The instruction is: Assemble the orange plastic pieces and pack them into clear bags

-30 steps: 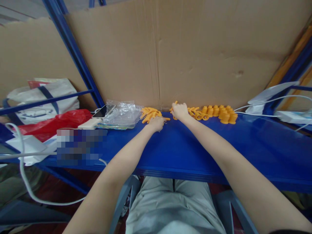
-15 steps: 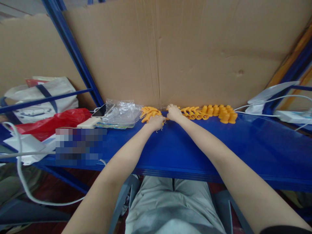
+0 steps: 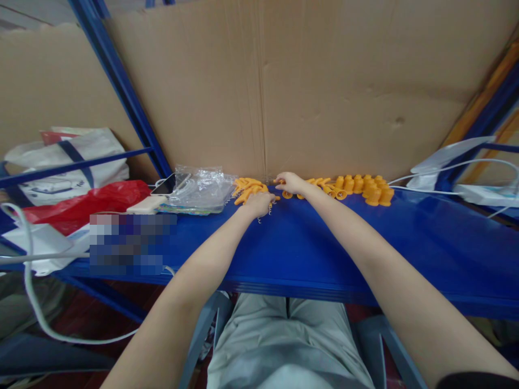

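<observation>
My left hand [image 3: 259, 204] is closed around one or more orange corkscrew handles, with metal spirals [image 3: 270, 209] sticking out below the fingers. Beside it, to the left, lies a heap of orange corkscrew handles [image 3: 248, 186] with their spirals pointing left. My right hand [image 3: 291, 182] is arched at the near end of a row, its fingertips closed on the handle of an orange corkscrew [image 3: 287, 194] with a bell-shaped base. More corkscrews with bell bases [image 3: 339, 193] lie along the row, partly behind my right wrist. Orange bell-shaped bases [image 3: 375, 192] stand grouped farther right.
Clear plastic bags [image 3: 200, 186] and a phone [image 3: 164, 186] lie left on the blue shelf [image 3: 279, 254]. A white power bank [image 3: 146, 205], a red bag [image 3: 101, 200] and cables are farther left. Cardboard [image 3: 324, 86] closes the back. White cables [image 3: 430, 190] run at right.
My right hand has lifted and arched slightly, uncovering bell bases beneath it. My left hand stays nearly in place on the corkscrew handles.
</observation>
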The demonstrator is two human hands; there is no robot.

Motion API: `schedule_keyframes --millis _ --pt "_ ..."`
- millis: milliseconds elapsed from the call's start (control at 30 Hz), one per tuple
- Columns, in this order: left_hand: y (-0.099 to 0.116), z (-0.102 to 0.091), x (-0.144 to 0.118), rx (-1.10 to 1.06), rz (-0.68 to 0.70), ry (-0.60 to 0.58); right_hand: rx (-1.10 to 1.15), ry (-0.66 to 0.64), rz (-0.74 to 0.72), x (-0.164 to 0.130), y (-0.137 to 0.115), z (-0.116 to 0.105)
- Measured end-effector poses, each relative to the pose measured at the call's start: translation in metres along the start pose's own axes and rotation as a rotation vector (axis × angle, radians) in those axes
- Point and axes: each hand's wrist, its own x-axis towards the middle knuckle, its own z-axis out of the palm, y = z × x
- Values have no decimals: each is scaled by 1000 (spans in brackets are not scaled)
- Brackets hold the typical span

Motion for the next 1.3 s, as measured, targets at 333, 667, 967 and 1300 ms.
schedule_keyframes --millis 333,667,967,1300 --pt "0 0 -2 -35 14 18 -349 -103 22 -13 -25 5" --pt "3 -2 -2 -60 -38 92 -257 -203 45 -27 -5 5" --pt "5 -2 2 -144 -167 239 -271 -111 56 -53 17 -42" --pt "11 -7 -3 -62 -134 230 -298 144 264 -134 93 -88"
